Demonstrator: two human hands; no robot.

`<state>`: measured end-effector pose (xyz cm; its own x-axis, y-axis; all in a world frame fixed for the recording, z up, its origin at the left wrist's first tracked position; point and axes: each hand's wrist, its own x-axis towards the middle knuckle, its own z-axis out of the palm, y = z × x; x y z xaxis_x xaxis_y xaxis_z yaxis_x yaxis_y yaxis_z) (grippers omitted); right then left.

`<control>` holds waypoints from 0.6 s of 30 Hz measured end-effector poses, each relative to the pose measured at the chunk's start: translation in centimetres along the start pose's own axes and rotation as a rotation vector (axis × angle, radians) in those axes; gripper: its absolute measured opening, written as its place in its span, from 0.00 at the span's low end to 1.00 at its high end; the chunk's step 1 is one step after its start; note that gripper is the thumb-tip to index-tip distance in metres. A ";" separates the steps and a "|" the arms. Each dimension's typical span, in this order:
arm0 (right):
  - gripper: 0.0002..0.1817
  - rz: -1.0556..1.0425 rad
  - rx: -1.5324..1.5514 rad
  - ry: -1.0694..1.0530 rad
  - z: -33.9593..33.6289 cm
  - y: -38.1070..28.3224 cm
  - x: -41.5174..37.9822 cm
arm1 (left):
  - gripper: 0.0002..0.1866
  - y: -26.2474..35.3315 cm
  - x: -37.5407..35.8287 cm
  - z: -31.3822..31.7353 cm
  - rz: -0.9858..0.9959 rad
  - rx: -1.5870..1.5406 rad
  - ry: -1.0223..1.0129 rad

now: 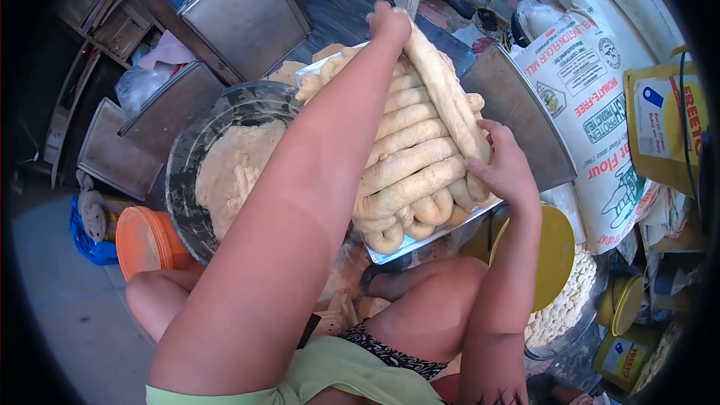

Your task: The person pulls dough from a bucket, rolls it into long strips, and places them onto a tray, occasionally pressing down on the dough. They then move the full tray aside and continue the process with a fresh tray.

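Observation:
A long rope of dough (pixel 444 90) lies slantwise across a heap of other thick dough ropes (pixel 411 151). At its far end my left hand (pixel 390 22) is closed around the dough, fingers mostly hidden behind the hand. My right hand (pixel 507 163) grips the near end, thumb on top and fingers around the far side. Beneath the heap, the edge of a pale tray (pixel 431 241) shows at the front. Some ropes below are bent into loops. My left forearm covers part of the heap's left side.
Left of the heap stands a large dark basin (pixel 180 161) with a mass of dough (pixel 236 161). An orange bucket (pixel 142 240) sits nearby. On the right are a flour sack (pixel 592 127), a yellow lid (pixel 541 255), yellow containers (pixel 664 124) and a basin of small dough pieces (pixel 566 304). Metal trays (pixel 247 19) lean behind.

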<state>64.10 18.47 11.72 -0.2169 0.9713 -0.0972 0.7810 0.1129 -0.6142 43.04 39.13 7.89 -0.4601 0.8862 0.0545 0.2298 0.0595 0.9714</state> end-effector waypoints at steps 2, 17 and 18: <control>0.43 0.074 0.033 -0.057 -0.2 0.2 0.2 | 0.28 -0.2 -1.8 -0.5 0.025 0.651 -0.226; 0.32 -0.321 -0.217 0.374 3.8 -8.2 1.0 | 0.26 -17.3 -16.3 -25.7 0.170 0.287 0.262; 0.32 -0.422 -0.159 0.349 4.9 -10.0 0.8 | 0.28 -22.6 -17.5 -28.7 0.017 0.440 0.274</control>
<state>53.25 17.10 13.93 -0.3438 0.8437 0.4122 0.7529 0.5100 -0.4160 21.31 9.15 -8.36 -0.6471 0.7395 0.1853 0.5514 0.2861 0.7836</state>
